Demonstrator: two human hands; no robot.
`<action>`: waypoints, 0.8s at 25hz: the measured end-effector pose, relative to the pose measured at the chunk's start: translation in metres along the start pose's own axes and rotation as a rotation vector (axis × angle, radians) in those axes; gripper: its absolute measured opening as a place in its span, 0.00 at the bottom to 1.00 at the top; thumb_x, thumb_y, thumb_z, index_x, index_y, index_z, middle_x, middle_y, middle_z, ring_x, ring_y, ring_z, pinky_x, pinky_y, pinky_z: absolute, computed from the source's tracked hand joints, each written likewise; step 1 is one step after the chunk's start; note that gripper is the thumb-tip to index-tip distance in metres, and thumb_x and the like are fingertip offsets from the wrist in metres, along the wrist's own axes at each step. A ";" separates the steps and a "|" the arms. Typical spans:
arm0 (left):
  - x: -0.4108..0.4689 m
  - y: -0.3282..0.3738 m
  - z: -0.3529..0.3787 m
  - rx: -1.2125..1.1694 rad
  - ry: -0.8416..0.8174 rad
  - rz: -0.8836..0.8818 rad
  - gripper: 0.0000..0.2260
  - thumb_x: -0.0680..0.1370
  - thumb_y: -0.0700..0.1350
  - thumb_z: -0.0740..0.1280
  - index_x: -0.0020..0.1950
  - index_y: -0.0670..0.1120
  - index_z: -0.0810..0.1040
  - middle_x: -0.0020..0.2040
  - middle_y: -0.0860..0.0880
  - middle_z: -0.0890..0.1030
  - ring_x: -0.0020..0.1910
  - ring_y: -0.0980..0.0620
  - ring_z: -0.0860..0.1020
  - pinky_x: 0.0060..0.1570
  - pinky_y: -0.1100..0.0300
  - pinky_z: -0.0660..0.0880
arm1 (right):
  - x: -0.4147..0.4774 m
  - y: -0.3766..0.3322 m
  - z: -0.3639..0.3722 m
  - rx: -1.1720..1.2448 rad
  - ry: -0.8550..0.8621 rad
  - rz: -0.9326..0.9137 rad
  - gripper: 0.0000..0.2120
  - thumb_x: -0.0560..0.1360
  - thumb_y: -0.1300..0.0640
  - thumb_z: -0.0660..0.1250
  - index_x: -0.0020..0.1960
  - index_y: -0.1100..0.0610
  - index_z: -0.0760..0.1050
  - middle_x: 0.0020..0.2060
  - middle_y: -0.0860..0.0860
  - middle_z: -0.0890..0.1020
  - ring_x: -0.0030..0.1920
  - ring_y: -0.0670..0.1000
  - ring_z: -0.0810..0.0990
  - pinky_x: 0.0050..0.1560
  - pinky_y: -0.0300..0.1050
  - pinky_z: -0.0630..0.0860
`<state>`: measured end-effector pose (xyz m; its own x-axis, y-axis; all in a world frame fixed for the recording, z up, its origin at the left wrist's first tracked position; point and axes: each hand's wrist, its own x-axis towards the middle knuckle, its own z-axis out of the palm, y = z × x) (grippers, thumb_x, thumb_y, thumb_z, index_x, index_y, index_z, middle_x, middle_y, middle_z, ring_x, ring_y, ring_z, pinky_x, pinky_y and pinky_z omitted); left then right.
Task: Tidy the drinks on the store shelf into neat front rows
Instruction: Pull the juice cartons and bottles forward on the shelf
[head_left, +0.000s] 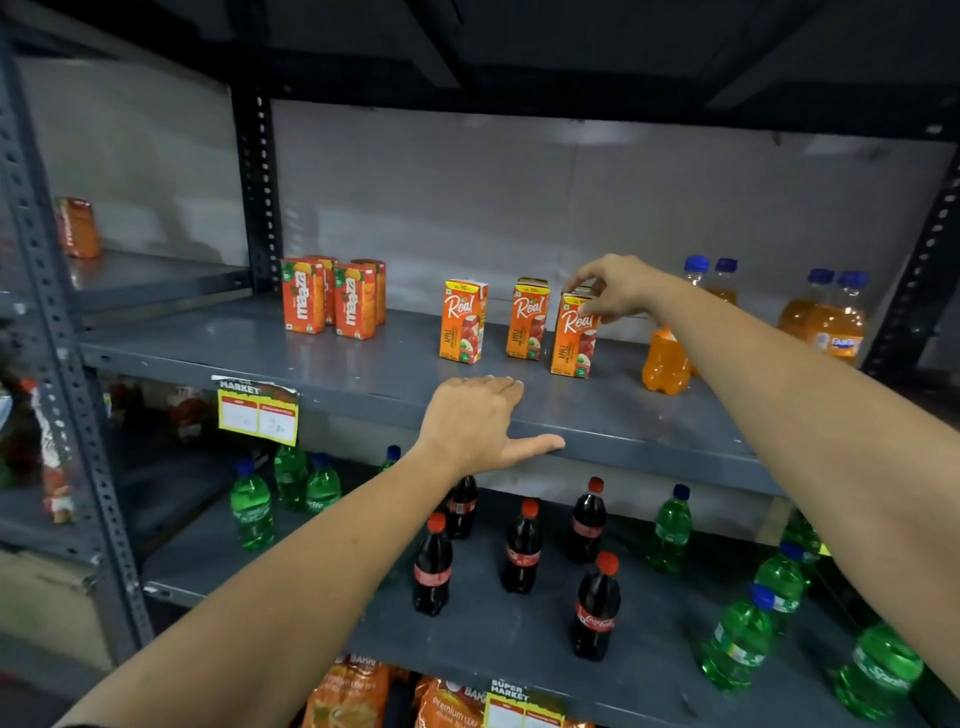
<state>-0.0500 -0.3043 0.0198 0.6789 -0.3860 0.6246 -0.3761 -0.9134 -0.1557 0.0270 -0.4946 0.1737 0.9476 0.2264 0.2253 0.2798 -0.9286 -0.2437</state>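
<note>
The right hand (610, 288) reaches far over the upper shelf (311, 358) and pinches the top of the rightmost Real apple juice carton (571, 335), thumb at the front face and fingers curled over the top edge; the grip sits high on the box, probably so it can be slid or turned without tipping. A second carton may stand directly behind it under the hand, but the fingers hide that spot and I cannot tell. The left hand (480, 423) lies flat on the near lip of the same shelf, fingers together and thumb spread along the edge, holding nothing; it looks like a brace for the long reach. Two more Real cartons, the middle one (529, 319) and the left one (463, 321), stand to the left of the held one in a loose line, well apart and set back from the near edge, so the row is not yet fronted. Farther left, four Maaza cartons (332, 299) cluster in a tighter block. To the right stand orange Fanta bottles (831, 317), one orange bottle (666, 364) nearer than the rest. On the lower shelf (519, 644) Coca-Cola bottles (522, 548) and green Sprite bottles (740, 642) stand scattered, still to be sorted.
</note>
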 end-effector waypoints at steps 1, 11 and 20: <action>-0.002 -0.002 0.000 -0.005 -0.008 0.000 0.49 0.65 0.78 0.36 0.58 0.45 0.78 0.54 0.47 0.83 0.52 0.47 0.81 0.48 0.50 0.77 | 0.002 -0.002 0.002 -0.021 0.005 -0.005 0.20 0.74 0.62 0.68 0.66 0.53 0.73 0.63 0.59 0.74 0.51 0.54 0.76 0.36 0.40 0.76; -0.037 -0.087 -0.018 -0.033 0.024 0.024 0.36 0.73 0.70 0.44 0.60 0.47 0.79 0.56 0.50 0.83 0.53 0.48 0.81 0.41 0.55 0.74 | -0.001 -0.055 0.013 -0.289 0.414 -0.094 0.17 0.71 0.42 0.68 0.47 0.55 0.81 0.51 0.58 0.79 0.55 0.60 0.78 0.49 0.53 0.76; -0.039 -0.237 -0.037 0.031 -0.069 0.059 0.23 0.76 0.64 0.56 0.42 0.49 0.80 0.41 0.50 0.83 0.41 0.47 0.80 0.33 0.58 0.67 | 0.054 -0.183 0.072 -0.172 0.447 -0.225 0.12 0.71 0.52 0.70 0.46 0.61 0.82 0.44 0.61 0.81 0.47 0.61 0.80 0.50 0.48 0.74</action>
<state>-0.0110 -0.0677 0.0605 0.6985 -0.4460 0.5596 -0.3978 -0.8921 -0.2144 0.0382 -0.2918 0.1629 0.6987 0.3126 0.6435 0.4035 -0.9149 0.0064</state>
